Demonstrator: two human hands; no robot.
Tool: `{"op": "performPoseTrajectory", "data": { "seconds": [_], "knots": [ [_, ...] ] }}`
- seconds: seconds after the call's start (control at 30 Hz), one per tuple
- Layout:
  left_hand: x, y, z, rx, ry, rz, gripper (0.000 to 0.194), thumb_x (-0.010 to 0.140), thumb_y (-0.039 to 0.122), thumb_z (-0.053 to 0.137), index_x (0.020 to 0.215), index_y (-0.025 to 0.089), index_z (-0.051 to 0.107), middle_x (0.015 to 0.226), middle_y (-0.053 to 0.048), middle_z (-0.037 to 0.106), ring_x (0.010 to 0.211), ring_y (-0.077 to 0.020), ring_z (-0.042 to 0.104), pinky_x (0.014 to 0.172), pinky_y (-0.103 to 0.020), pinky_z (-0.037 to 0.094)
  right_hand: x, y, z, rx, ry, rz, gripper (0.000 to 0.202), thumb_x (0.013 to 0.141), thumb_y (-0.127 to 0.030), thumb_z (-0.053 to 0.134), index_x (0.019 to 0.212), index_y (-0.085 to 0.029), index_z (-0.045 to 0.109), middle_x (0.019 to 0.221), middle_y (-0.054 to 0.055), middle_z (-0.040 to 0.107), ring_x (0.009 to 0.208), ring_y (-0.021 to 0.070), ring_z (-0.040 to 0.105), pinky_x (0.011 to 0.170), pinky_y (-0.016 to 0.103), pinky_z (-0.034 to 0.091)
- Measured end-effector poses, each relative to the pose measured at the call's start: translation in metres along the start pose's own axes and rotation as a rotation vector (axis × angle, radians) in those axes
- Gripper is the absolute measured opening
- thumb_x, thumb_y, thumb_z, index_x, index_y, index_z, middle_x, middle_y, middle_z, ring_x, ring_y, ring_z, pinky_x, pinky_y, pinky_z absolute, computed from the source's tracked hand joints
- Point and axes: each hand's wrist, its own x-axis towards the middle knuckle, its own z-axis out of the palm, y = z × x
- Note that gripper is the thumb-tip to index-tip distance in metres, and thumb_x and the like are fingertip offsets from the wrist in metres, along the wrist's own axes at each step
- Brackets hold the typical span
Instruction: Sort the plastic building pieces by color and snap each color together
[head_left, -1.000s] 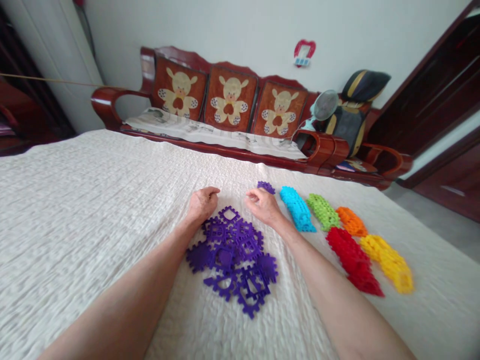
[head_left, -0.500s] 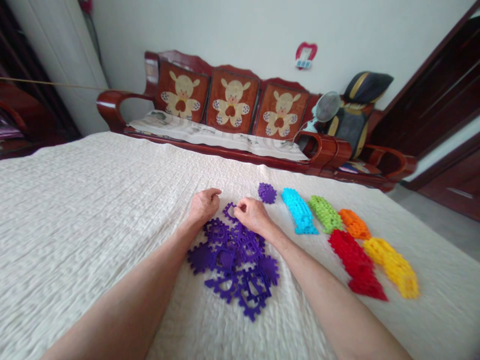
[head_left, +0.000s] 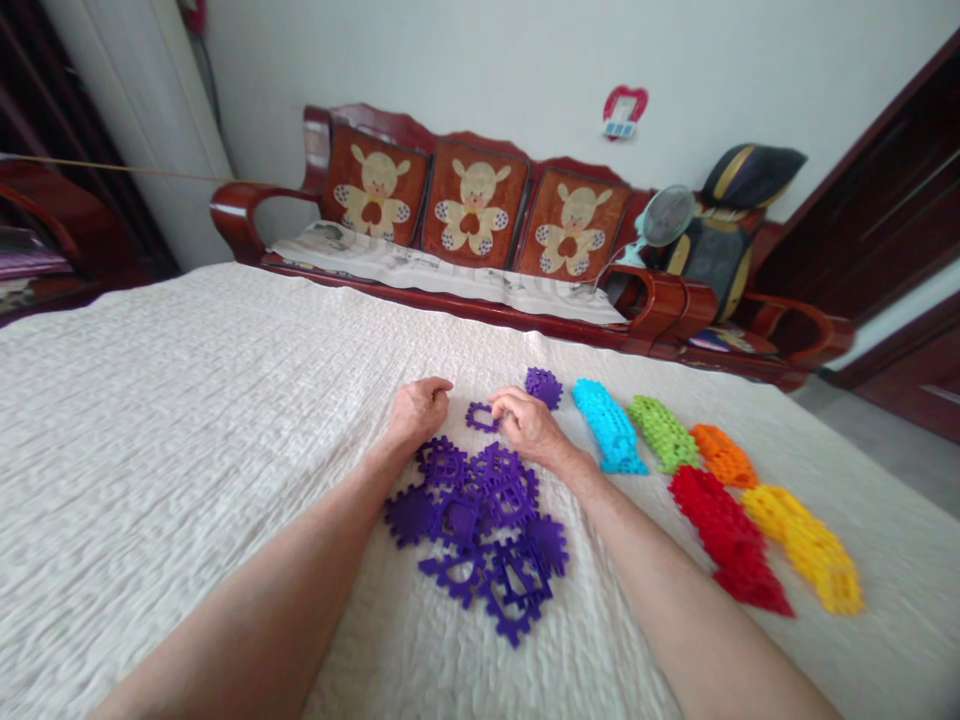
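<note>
Purple gear-shaped pieces (head_left: 459, 518) lie in a loose, overlapping pile between my forearms. My right hand (head_left: 525, 422) pinches the edge of a purple open-frame piece (head_left: 482, 417) just beyond the pile. Curled fingers show on my left hand (head_left: 421, 408), which rests near the pile's upper left; whatever they may hold is hidden. Behind my right hand sits a small purple stack (head_left: 543, 387).
On the cream quilted cover (head_left: 225, 420), rows of linked pieces lie to the right: blue (head_left: 609, 428), green (head_left: 664, 432), orange (head_left: 723, 456), red (head_left: 726, 538) and yellow (head_left: 806, 545). A wooden sofa (head_left: 450, 297) and a fan (head_left: 667, 216) stand beyond.
My right hand has moved slightly away from the pile towards the small stack, and the frame piece has come off the pile's edge with it. The whole view has shifted a little.
</note>
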Motion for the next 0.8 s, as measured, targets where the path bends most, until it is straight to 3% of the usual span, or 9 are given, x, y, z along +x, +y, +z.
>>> {"op": "performPoseTrajectory", "data": {
  "seconds": [0.17, 0.33, 0.47, 0.63, 0.8],
  "knots": [
    [0.000, -0.001, 0.001, 0.001, 0.006, 0.013, 0.036, 0.086, 0.020, 0.046, 0.108, 0.022, 0.073, 0.109, -0.001, 0.074, 0.103, -0.0166, 0.067, 0.096, -0.023, 0.048, 0.006, -0.017, 0.001, -0.109, -0.062, 0.206, 0.027, 0.076, -0.017, 0.059, 0.103, -0.017, 0.060, 0.106, 0.009, 0.066, 0.102, 0.0213, 0.060, 0.093, 0.034, 0.044],
    [0.001, -0.002, 0.002, 0.012, 0.010, 0.019, 0.036, 0.085, 0.020, 0.046, 0.108, 0.022, 0.074, 0.109, -0.001, 0.074, 0.104, -0.0161, 0.067, 0.096, -0.022, 0.048, 0.011, -0.025, 0.007, -0.153, -0.138, 0.233, 0.037, 0.075, -0.027, 0.067, 0.111, -0.018, 0.059, 0.110, 0.008, 0.066, 0.103, 0.0224, 0.060, 0.094, 0.036, 0.044],
    [0.001, -0.003, 0.003, 0.008, 0.010, 0.028, 0.036, 0.085, 0.020, 0.046, 0.107, 0.022, 0.074, 0.107, -0.002, 0.075, 0.101, -0.0169, 0.068, 0.096, -0.023, 0.049, 0.008, -0.021, -0.006, -0.145, 0.038, 0.140, 0.045, 0.076, -0.021, 0.062, 0.120, -0.018, 0.054, 0.118, 0.010, 0.063, 0.111, 0.0222, 0.057, 0.099, 0.035, 0.043],
    [0.002, -0.004, 0.003, 0.003, 0.013, 0.034, 0.036, 0.085, 0.019, 0.046, 0.106, 0.022, 0.075, 0.106, -0.002, 0.075, 0.101, -0.0170, 0.068, 0.096, -0.023, 0.049, -0.008, 0.003, -0.032, -0.369, 0.321, 0.096, 0.052, 0.074, -0.015, 0.055, 0.126, -0.015, 0.050, 0.123, 0.015, 0.056, 0.119, 0.0270, 0.050, 0.106, 0.042, 0.038],
    [0.001, -0.001, 0.002, 0.012, 0.009, 0.020, 0.035, 0.084, 0.019, 0.047, 0.105, 0.022, 0.075, 0.108, -0.002, 0.074, 0.103, -0.0175, 0.067, 0.096, -0.024, 0.049, -0.020, 0.023, -0.035, -0.498, 0.284, 0.189, 0.055, 0.071, -0.013, 0.053, 0.126, -0.015, 0.050, 0.122, 0.015, 0.056, 0.116, 0.0297, 0.049, 0.103, 0.045, 0.039]
  ]
}}
